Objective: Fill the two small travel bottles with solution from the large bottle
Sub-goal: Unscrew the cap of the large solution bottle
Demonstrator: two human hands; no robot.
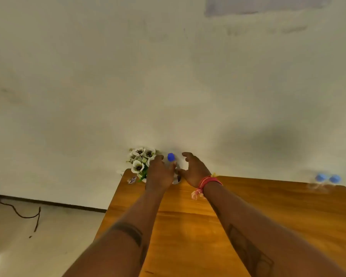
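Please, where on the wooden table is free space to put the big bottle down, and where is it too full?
Free: the broad middle of the table, between the right hand and the two small bottles at the far right corner, and the near part between the forearms. Crowded: the far left corner, where the flowers, the blue-capped bottle and the left hand meet.

desk (238,216) lower right of frame, against wall | large bottle (171,159) at desk's far left corner, centre frame | flowers (141,161) just left of bottle | left hand (160,174) on bottle, right hand (194,170) just right of it | two small bottles (328,179) side by side, far right desk edge | cable (18,212) on floor, lower left
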